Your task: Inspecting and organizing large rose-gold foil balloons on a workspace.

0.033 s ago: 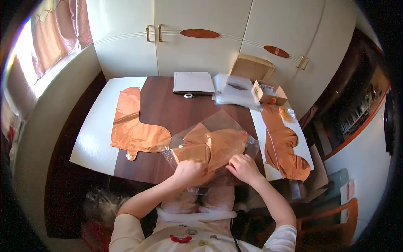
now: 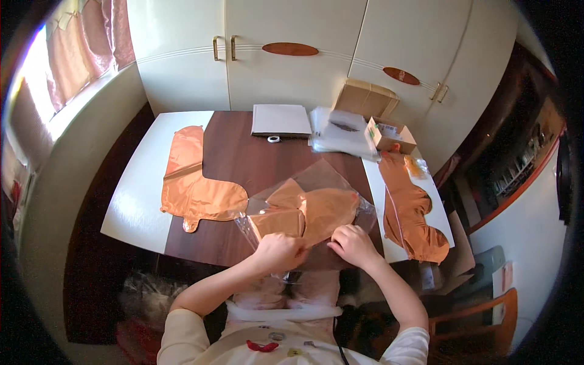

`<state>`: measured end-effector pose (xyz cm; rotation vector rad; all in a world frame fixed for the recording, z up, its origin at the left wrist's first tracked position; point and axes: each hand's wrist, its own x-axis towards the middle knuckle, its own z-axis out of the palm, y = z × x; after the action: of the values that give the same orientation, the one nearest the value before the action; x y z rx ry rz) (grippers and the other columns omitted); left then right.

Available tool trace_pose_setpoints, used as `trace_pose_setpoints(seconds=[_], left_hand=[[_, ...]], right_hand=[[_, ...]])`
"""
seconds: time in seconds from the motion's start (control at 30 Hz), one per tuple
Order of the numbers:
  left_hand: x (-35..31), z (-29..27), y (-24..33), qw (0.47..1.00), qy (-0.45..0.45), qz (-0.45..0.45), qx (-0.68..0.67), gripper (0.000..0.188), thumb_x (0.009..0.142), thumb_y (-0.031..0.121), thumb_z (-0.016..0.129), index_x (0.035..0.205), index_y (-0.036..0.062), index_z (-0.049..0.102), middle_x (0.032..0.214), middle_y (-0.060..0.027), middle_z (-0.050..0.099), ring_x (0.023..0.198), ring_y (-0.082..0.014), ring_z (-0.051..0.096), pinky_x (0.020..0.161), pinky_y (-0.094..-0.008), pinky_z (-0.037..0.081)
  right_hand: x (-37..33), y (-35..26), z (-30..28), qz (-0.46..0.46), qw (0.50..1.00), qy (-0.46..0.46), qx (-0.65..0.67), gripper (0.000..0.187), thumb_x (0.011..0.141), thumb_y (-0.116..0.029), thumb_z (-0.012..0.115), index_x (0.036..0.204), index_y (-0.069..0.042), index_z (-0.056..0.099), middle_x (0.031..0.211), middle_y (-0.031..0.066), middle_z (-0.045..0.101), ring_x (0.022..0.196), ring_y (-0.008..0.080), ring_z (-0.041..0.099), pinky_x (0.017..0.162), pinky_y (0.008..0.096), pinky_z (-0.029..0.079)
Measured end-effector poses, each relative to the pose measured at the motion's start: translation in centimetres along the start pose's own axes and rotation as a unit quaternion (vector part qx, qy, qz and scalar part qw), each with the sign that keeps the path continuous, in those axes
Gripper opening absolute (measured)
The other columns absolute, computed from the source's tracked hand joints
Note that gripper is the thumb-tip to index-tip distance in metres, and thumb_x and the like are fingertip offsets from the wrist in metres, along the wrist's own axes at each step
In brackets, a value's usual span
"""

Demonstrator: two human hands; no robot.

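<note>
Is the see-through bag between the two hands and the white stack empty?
No, folded shiny orange foil shows through the clear bag.

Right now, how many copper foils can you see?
3 that I can tell apart: the left foil and right foil on the table, and the middle foil inside the clear bag. More may be hidden, stacked or folded.
</note>
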<state>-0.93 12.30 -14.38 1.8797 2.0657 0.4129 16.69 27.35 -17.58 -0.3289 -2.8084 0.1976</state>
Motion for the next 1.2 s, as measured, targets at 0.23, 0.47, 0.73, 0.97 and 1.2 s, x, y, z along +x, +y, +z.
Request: trace_pose_setpoints(seconds=[0.23,0.47,0.73,0.97,1.2], left_hand=[[-1.1,-0.4,1.4,0.943,0.291,0.160,-0.004,0.012,0.067,0.015,0.062,0.069,0.0072,0.053,0.064,-0.0059,0.050,0.061,-0.0225,0.053,0.051,-0.0343,0.046],[-2.2,0.2,1.3,0.945,0.236,0.225,-0.002,0.015,0.069,0.015,0.064,0.076,0.0049,0.055,0.071,-0.0051,0.052,0.068,-0.0220,0.053,0.056,-0.0336,0.046],[-3.5,1.5,-3.0,0.958,0.239,0.147,-0.052,0.024,0.074,0.015,0.063,0.094,0.0040,0.055,0.102,-0.0104,0.056,0.097,-0.0269,0.052,0.083,-0.0363,0.041],[-4.7,2.2,-3.8,0.970,0.216,0.106,-0.038,0.043,0.076,0.027,0.064,0.110,0.0043,0.051,0.115,-0.0133,0.050,0.113,-0.0308,0.044,0.092,-0.0423,0.036],[-4.7,2.4,-3.8,0.976,0.192,0.104,-0.026,0.056,0.077,0.038,0.062,0.118,0.0037,0.044,0.125,-0.0143,0.044,0.123,-0.0328,0.036,0.099,-0.0444,0.030]], right_hand=[[-0.2,-0.7,-0.4,0.008,1.000,0.023,0.013,0.026,0.073,-0.016,0.066,0.095,-0.003,0.060,0.095,0.0084,0.057,0.094,0.0260,0.054,0.081,0.0365,0.044],[2.9,-0.2,2.1,-0.054,0.990,-0.052,-0.123,0.047,0.086,-0.035,0.049,0.120,-0.003,0.048,0.133,0.0129,0.040,0.126,0.0286,0.033,0.102,0.0424,0.030],[2.1,0.1,3.3,-0.106,0.991,0.028,-0.081,0.027,0.080,-0.024,0.055,0.099,-0.006,0.062,0.113,0.0074,0.058,0.110,0.0222,0.052,0.087,0.0353,0.045],[3.5,-0.5,2.1,-0.156,0.981,0.099,-0.059,0.010,0.076,-0.012,0.055,0.080,-0.007,0.062,0.074,0.0043,0.063,0.072,0.0182,0.062,0.064,0.0309,0.051],[4.8,-0.6,0.1,-0.074,0.990,0.078,0.090,0.010,0.075,-0.016,0.056,0.075,-0.009,0.063,0.077,0.0060,0.063,0.073,0.0226,0.061,0.066,0.0341,0.049]])
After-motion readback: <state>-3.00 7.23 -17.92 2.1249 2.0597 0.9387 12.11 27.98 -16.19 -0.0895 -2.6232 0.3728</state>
